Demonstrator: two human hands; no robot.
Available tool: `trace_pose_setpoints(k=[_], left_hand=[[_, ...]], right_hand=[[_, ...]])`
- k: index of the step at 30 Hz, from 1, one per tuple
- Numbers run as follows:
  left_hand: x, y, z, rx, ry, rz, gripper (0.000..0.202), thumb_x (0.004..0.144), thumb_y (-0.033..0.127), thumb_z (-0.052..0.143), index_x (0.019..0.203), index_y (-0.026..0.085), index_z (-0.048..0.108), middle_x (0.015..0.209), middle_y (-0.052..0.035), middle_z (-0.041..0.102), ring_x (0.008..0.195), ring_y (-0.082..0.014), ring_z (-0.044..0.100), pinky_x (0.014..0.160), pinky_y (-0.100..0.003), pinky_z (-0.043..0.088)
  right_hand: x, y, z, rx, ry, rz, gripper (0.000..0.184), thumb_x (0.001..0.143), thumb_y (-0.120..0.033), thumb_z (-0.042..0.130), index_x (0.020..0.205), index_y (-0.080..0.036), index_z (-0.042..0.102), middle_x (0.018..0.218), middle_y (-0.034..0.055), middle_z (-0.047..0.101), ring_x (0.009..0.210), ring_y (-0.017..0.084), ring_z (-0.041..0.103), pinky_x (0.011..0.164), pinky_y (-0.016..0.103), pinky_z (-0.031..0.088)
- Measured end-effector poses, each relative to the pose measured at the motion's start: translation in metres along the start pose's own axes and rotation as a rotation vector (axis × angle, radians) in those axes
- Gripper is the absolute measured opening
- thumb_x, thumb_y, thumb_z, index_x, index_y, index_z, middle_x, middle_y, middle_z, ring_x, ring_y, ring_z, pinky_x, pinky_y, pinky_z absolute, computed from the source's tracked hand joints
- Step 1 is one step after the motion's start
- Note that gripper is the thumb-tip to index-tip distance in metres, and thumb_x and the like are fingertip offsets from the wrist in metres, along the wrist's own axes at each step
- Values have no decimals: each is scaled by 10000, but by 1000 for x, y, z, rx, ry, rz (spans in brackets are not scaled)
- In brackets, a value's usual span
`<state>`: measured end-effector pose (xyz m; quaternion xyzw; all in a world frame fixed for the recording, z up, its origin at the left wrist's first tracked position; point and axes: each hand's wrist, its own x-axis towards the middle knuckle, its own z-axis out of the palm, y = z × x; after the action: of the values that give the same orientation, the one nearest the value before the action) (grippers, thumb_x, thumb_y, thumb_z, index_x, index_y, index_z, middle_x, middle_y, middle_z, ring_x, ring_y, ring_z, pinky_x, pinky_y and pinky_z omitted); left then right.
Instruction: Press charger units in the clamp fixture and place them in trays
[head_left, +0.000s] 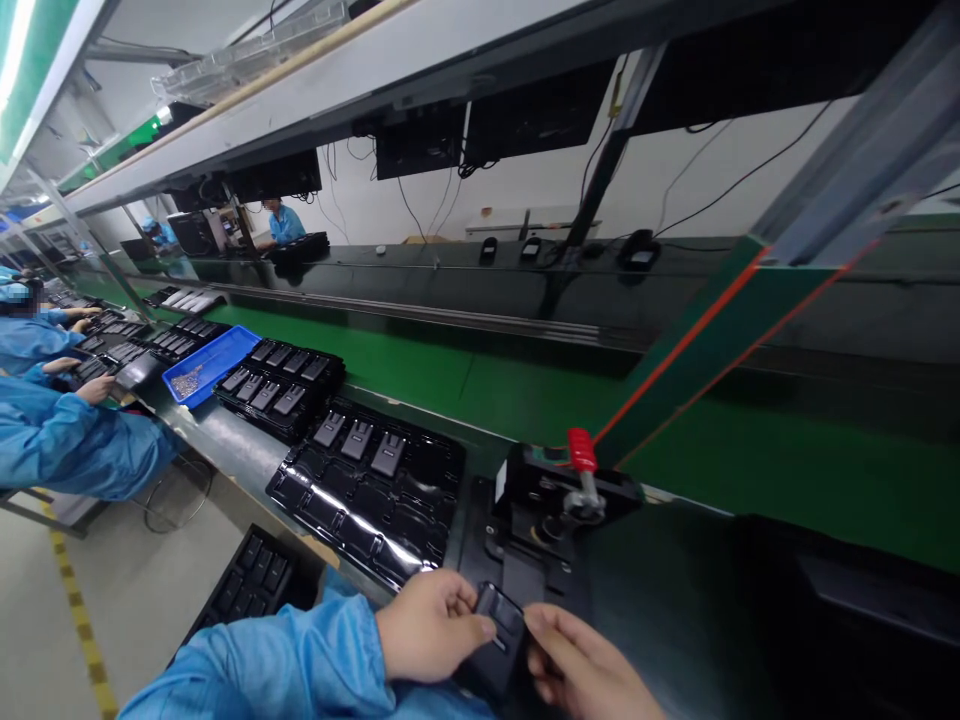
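My left hand [431, 622] is closed around a small black plastic housing [496, 628] at the bottom centre, thumb on its top edge. Pinching the same housing from the right is my right hand [581, 665], fingers curled on its side. Both hands hold it just in front of a black clamp fixture [536, 515] with a red-handled toggle lever [582, 452]. To the left lies a black moulded tray [367, 485] with three grey-faced parts in its far row and bare pockets nearer me.
Another full black tray [281, 385] and a blue bin [206, 365] of small parts sit further left. A green conveyor belt [487, 385] runs behind. People in blue coats [67, 440] work at the left. A tray [251, 580] rests below the bench edge.
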<state>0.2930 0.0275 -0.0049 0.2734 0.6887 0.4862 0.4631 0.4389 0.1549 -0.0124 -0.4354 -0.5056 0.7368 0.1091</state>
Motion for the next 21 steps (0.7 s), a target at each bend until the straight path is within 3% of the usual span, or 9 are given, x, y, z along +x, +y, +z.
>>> trace_pose_setpoints(k=[7, 14, 21], left_hand=[[-2, 1, -2, 0, 4, -2, 476, 723, 721, 773, 768, 305, 545, 665, 5, 497, 617, -201, 459, 662, -445, 416], [-3, 3, -2, 7, 4, 13, 375, 780, 607, 756, 754, 299, 542, 670, 7, 517, 611, -189, 471, 643, -431, 407], [-7, 5, -1, 24, 3, 19, 325, 811, 526, 765, 768, 284, 553, 681, 5, 539, 618, -176, 483, 645, -405, 412]], right_hand=[[-8, -15, 1, -9, -16, 36, 412, 611, -557, 852, 762, -200, 714, 632, 20, 596, 574, 150, 528, 540, 265, 413], [-8, -13, -4, 56, -59, 41, 376, 665, -510, 873, 824, -195, 744, 656, 14, 611, 596, 143, 534, 562, 256, 424], [-5, -8, -11, -110, -56, -6, 390, 715, -555, 799, 823, -185, 739, 614, 0, 595, 571, 136, 513, 561, 257, 391]])
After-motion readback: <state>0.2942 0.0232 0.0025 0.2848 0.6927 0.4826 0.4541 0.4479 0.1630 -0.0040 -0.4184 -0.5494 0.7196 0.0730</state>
